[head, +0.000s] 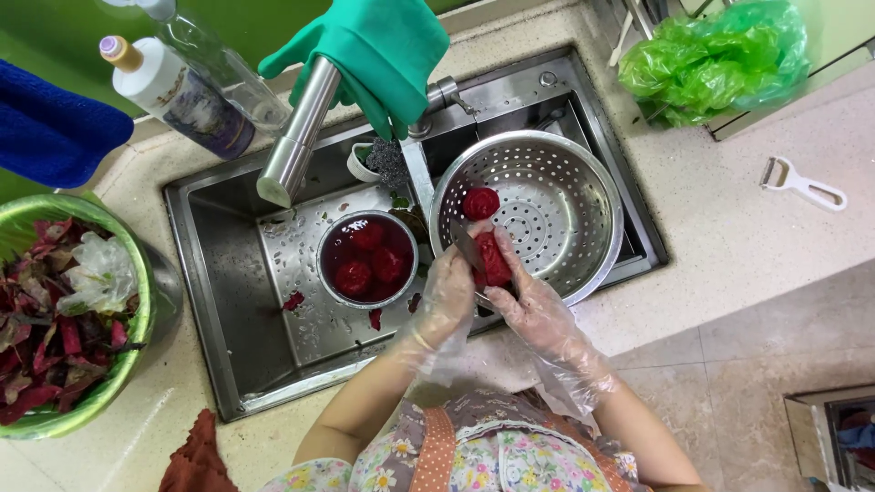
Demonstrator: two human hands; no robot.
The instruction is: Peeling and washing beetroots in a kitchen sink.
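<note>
Head view: the left hand grips a knife, and the right hand closes around a half-peeled red fruit over the colander. One peeled fruit lies inside it; three more soak in the bowl. Peels fill the green basin.

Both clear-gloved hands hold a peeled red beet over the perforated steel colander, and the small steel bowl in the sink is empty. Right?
Not quite. The head view shows the small steel bowl holding red beets in dark liquid, not empty. The rest stands.
</note>
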